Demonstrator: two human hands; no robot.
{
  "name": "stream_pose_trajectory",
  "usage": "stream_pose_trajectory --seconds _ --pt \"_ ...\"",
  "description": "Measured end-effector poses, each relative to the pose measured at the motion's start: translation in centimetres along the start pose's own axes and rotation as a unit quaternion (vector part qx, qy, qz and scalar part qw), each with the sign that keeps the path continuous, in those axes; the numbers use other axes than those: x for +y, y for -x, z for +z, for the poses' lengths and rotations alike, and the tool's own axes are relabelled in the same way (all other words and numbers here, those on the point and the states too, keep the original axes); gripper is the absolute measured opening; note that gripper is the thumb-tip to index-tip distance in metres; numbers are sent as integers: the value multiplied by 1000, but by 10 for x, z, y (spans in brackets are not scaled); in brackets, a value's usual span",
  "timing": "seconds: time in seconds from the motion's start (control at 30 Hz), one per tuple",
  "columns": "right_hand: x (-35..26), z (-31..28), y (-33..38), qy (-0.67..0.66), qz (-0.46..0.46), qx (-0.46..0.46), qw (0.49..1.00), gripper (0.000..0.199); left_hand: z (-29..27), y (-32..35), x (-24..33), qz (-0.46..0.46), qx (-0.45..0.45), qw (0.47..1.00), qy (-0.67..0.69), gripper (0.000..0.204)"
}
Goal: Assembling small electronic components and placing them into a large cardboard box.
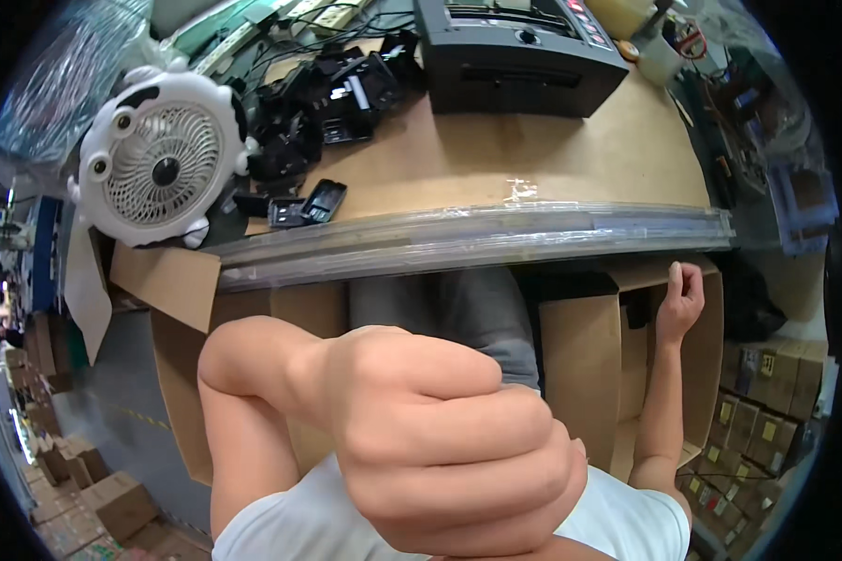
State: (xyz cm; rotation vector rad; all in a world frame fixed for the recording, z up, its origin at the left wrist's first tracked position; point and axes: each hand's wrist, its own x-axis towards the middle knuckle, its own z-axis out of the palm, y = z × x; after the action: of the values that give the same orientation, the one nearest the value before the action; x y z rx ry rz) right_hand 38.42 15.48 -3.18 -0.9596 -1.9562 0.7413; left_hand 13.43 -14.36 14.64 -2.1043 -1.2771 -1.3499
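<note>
My left hand [440, 439] is raised very close to the camera, closed in a fist, with nothing visible in it. Its forearm bends back to an elbow at the left. My right hand [680, 299] is lower and further off at the right, fingers curled, just under the desk's plastic-wrapped front edge [477, 238]. It sits by the top flap of an open cardboard box [580, 365] and nothing shows in it. My grey-trousered legs [458, 309] run under the desk.
On the brown desk top [533, 154] are a white round fan [159, 168] at the left, a pile of black plastic parts [327, 103], and a black machine [515, 56] at the back. Cardboard boxes [187, 374] stand below, and small cartons [758, 411] are stacked at the right.
</note>
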Motion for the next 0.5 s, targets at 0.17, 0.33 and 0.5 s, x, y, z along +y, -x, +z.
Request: stream_pose_trajectory --seconds 0.17,0.33,0.5 --pt "-102 82 -31 -81 -151 -116 978 6 -43 -2 15 -25 -37 999 9 12" --pt "-194 198 -49 -71 -376 -394 836 28 -77 59 9 -76 -42 995 -58 6" --pt "-224 301 -42 92 -552 -423 713 70 -92 96 19 -137 -69 973 -172 6"
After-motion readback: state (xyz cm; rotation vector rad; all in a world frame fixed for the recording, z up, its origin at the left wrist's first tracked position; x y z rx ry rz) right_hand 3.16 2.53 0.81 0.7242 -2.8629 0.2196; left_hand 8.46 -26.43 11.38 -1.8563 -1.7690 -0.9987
